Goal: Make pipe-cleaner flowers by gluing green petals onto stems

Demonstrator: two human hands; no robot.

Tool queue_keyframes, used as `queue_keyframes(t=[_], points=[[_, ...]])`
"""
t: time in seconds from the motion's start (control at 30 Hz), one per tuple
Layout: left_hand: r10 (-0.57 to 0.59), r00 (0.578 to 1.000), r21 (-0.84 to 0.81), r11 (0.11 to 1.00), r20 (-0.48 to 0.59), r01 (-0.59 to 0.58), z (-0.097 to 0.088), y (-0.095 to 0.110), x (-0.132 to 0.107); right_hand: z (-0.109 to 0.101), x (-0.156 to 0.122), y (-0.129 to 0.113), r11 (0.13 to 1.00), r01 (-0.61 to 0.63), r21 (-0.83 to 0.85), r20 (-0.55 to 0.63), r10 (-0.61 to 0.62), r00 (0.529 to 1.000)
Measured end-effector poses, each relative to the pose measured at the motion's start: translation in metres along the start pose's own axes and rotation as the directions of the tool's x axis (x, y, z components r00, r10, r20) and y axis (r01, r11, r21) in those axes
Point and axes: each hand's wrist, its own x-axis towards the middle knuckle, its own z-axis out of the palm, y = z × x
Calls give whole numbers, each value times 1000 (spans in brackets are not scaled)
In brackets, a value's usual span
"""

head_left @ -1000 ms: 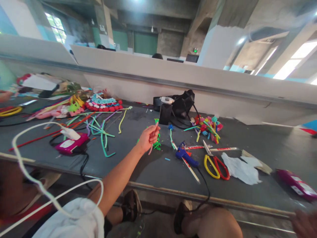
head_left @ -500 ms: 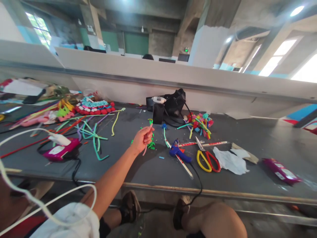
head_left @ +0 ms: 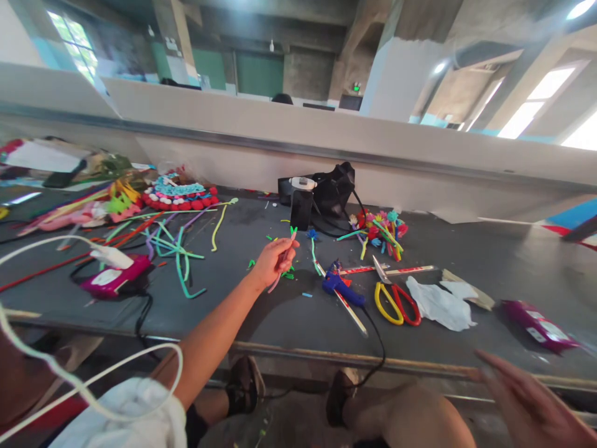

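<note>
My left hand (head_left: 275,261) is closed around a thin pink pipe cleaner (head_left: 274,284), whose lower end hangs below the palm. Small green pieces (head_left: 293,231) show at its upper tip, above the fingertips. More green bits (head_left: 289,272) lie on the table beside and behind this hand. At the lower right my right hand (head_left: 527,398) is in view, somewhat blurred, fingers stretched out and holding nothing visible. A blue glue gun (head_left: 342,286) rests on the table to the right of my left hand. Nearby lies a pipe cleaner stem with a blue flower head (head_left: 312,234).
Scissors with yellow and red handles (head_left: 396,303), a white tissue (head_left: 438,305) and a purple box (head_left: 538,326) lie to the right. Colourful pipe cleaner flowers (head_left: 380,230) sit farther back. Loose pipe cleaners (head_left: 180,255) and a plugged-in purple power strip (head_left: 116,277) are at left.
My right hand has come into view at the lower right. My left hand still holds the pink pipe cleaner, and green pieces now show more plainly at its tip. The view has shifted slightly.
</note>
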Motion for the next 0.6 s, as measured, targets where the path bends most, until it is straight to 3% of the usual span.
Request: queue_keyframes(t=[0.07, 0.1, 0.17, 0.23, 0.3, 0.5, 0.6], points=[[-11, 1000, 20, 1000, 11, 11, 0, -1, 0, 10, 19, -26, 1000, 4, 28, 70, -6, 998], [-17, 1000, 24, 1000, 10, 17, 0, -1, 0, 24, 30, -43, 992, 63, 111, 125, -77, 989], [-26, 1000, 30, 999, 2, 26, -1, -4, 0, 62, 51, -79, 962, 183, 205, 287, -238, 928], [-30, 1000, 44, 999, -1, 30, -1, -6, 0, 99, 66, -109, 949, 292, 115, 405, -313, 859], [-35, 999, 55, 998, 4, 35, 0, -7, 0, 124, 74, -127, 943, 330, 39, 493, -305, 814], [-65, 997, 40, 997, 35, 64, 4, -6, -3, 145, 70, -127, 963, 254, 96, 547, -264, 795], [-74, 996, 42, 997, 45, 72, 4, -6, -3, 147, 72, -121, 966, 177, 189, 518, -251, 818]])
